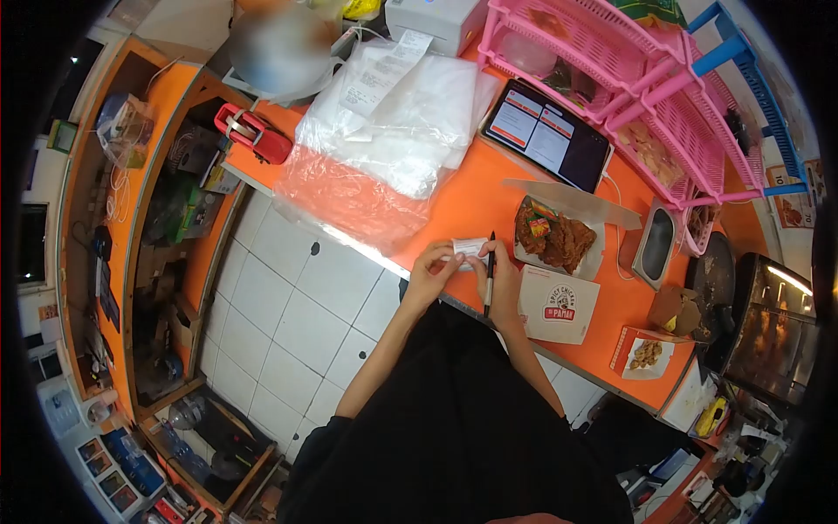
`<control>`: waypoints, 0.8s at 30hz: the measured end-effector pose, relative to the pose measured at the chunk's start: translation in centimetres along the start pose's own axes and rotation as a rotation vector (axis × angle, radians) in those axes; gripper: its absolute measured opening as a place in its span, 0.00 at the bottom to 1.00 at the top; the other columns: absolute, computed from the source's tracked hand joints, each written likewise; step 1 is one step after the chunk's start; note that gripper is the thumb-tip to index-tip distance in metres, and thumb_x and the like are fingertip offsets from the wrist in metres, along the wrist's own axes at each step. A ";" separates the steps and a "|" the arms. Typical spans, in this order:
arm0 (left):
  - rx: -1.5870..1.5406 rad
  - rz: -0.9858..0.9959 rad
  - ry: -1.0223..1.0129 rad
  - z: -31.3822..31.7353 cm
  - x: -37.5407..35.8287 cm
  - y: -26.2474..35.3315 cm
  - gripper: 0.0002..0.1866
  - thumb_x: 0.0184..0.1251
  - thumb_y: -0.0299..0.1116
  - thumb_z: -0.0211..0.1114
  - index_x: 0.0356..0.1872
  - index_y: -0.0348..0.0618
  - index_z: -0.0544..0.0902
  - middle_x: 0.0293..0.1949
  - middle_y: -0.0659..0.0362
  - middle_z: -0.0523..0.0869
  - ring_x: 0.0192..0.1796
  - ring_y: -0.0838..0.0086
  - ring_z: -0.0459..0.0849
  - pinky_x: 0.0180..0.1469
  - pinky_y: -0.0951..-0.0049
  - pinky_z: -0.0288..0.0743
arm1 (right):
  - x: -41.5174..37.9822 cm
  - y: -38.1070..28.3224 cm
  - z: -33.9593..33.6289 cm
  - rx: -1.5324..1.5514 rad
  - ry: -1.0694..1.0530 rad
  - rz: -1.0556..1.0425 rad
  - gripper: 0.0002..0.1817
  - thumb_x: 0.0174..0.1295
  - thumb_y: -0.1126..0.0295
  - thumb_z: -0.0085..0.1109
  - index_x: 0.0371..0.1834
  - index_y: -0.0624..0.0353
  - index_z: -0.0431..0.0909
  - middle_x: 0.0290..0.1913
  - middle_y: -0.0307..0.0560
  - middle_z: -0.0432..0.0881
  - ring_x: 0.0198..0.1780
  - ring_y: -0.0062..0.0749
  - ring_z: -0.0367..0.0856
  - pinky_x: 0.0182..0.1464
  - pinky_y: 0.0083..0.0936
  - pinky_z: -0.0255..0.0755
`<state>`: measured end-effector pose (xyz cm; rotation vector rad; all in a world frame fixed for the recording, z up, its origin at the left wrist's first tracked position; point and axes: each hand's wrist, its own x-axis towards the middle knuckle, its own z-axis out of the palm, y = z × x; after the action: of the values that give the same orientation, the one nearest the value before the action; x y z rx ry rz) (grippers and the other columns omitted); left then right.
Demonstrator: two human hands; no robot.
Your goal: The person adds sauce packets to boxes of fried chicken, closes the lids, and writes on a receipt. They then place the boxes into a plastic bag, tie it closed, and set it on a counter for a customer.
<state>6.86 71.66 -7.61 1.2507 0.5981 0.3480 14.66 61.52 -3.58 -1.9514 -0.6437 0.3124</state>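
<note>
At the front edge of the orange counter, my left hand is closed, its thumb and fingers pinching a small white paper slip. My right hand is closed too, with a black-and-white pen held upright along its fingers, its thumb at the slip's right side. Just right of that hand lies an open cardboard box of fried chicken, with small sauce packets on top. The box's printed lid folds out toward me.
Clear plastic bags and a long receipt cover the counter's left part. A tablet stands behind the chicken, near pink stacked baskets. A small box of fried pieces sits at the right edge, near a metal container.
</note>
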 end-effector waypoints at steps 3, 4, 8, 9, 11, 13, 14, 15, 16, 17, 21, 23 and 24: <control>0.645 0.433 0.184 -0.4 1.2 0.3 0.06 0.58 0.32 0.60 0.31 0.41 0.81 0.37 0.58 0.79 0.39 0.77 0.75 0.42 0.80 0.67 | 0.2 1.1 0.7 0.052 -0.017 0.154 0.15 0.51 0.73 0.62 0.30 0.57 0.60 0.17 0.35 0.60 0.20 0.14 0.59 0.20 0.15 0.53; 0.788 0.499 0.282 -0.2 1.6 0.9 0.06 0.58 0.30 0.59 0.29 0.38 0.80 0.32 0.58 0.79 0.36 0.79 0.75 0.40 0.80 0.67 | 0.2 1.7 1.0 0.129 -0.050 0.108 0.16 0.51 0.73 0.61 0.31 0.57 0.59 0.19 0.35 0.61 0.21 0.14 0.60 0.21 0.14 0.54; -0.052 0.069 0.240 0.2 3.2 0.1 0.06 0.61 0.28 0.55 0.30 0.34 0.73 0.26 0.59 0.77 0.29 0.84 0.73 0.30 0.81 0.66 | -1.3 2.5 2.0 0.353 -0.164 0.182 0.17 0.53 0.76 0.59 0.32 0.56 0.57 0.22 0.34 0.63 0.24 0.12 0.63 0.21 0.12 0.57; -0.051 0.062 0.243 0.5 3.5 -0.2 0.06 0.61 0.28 0.55 0.30 0.34 0.73 0.26 0.59 0.77 0.29 0.84 0.73 0.30 0.81 0.66 | -1.9 2.6 2.2 0.432 -0.205 0.307 0.16 0.53 0.75 0.59 0.32 0.57 0.57 0.22 0.34 0.64 0.25 0.11 0.64 0.21 0.13 0.59; -0.063 0.151 0.313 1.1 4.1 -0.5 0.04 0.63 0.25 0.51 0.31 0.35 0.71 0.26 0.60 0.75 0.28 0.86 0.72 0.27 0.82 0.66 | -2.7 2.8 2.0 0.245 -0.185 0.258 0.15 0.55 0.74 0.57 0.31 0.56 0.56 0.22 0.38 0.68 0.26 0.13 0.70 0.20 0.16 0.62; -0.009 0.168 0.303 0.9 4.6 -1.6 0.03 0.61 0.21 0.49 0.34 0.35 0.71 0.28 0.57 0.74 0.29 0.78 0.74 0.31 0.78 0.68 | -2.8 1.4 1.5 0.128 -0.174 0.518 0.15 0.55 0.69 0.56 0.32 0.58 0.57 0.15 0.43 0.66 0.20 0.32 0.75 0.19 0.29 0.64; 0.273 0.365 0.219 0.4 4.9 -2.4 0.04 0.59 0.19 0.51 0.34 0.36 0.72 0.31 0.54 0.74 0.31 0.72 0.74 0.34 0.75 0.69 | -2.9 2.1 1.7 0.125 -0.172 0.522 0.15 0.55 0.69 0.56 0.32 0.58 0.57 0.15 0.43 0.66 0.20 0.32 0.75 0.19 0.29 0.64; 0.555 0.560 0.127 -0.1 5.1 -2.8 0.06 0.56 0.18 0.52 0.34 0.36 0.72 0.34 0.52 0.73 0.34 0.66 0.75 0.37 0.72 0.70 | -3.0 2.8 1.8 -0.146 -0.191 0.401 0.14 0.55 0.68 0.55 0.32 0.58 0.58 0.17 0.48 0.68 0.21 0.40 0.75 0.21 0.33 0.65; 0.637 0.409 -0.062 -0.8 4.9 -3.2 0.13 0.50 0.22 0.58 0.40 0.41 0.76 0.45 0.48 0.71 0.47 0.57 0.71 0.47 0.64 0.67 | -3.1 3.4 1.9 -0.414 -0.207 0.274 0.13 0.56 0.67 0.53 0.32 0.59 0.58 0.19 0.52 0.70 0.23 0.48 0.75 0.24 0.37 0.66; 0.636 0.407 -0.066 -1.1 4.7 -3.7 0.13 0.50 0.22 0.58 0.40 0.41 0.76 0.45 0.48 0.71 0.47 0.57 0.71 0.47 0.64 0.67 | -3.3 3.8 1.9 -0.415 -0.206 0.278 0.13 0.56 0.67 0.53 0.32 0.59 0.58 0.19 0.52 0.70 0.23 0.48 0.75 0.24 0.37 0.66; 1.034 0.537 -0.072 -2.0 4.4 -1.1 0.27 0.40 0.37 0.68 0.49 0.53 0.76 0.61 0.50 0.60 0.59 0.54 0.61 0.56 0.58 0.59 | -2.4 1.5 1.6 -0.406 -0.008 0.050 0.09 0.58 0.67 0.49 0.35 0.61 0.63 0.24 0.53 0.72 0.26 0.52 0.73 0.29 0.37 0.66; 1.043 0.522 -0.105 -2.4 4.5 -0.9 0.33 0.35 0.42 0.70 0.52 0.57 0.75 0.63 0.52 0.56 0.62 0.53 0.57 0.58 0.57 0.56 | -1.3 1.3 1.9 -0.360 0.105 -0.125 0.08 0.60 0.68 0.46 0.34 0.62 0.65 0.22 0.51 0.71 0.25 0.48 0.73 0.29 0.33 0.65; 1.063 0.519 -0.117 -2.5 4.6 -0.8 0.37 0.32 0.43 0.71 0.53 0.56 0.73 0.64 0.53 0.56 0.62 0.54 0.57 0.59 0.58 0.56 | -0.5 1.5 2.1 -0.232 0.116 -0.166 0.07 0.61 0.69 0.45 0.34 0.62 0.67 0.22 0.48 0.71 0.24 0.41 0.72 0.27 0.29 0.64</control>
<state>9.02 75.91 -9.94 2.4482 0.3305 0.3895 13.66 62.27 -5.86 -2.1020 -0.7885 0.0205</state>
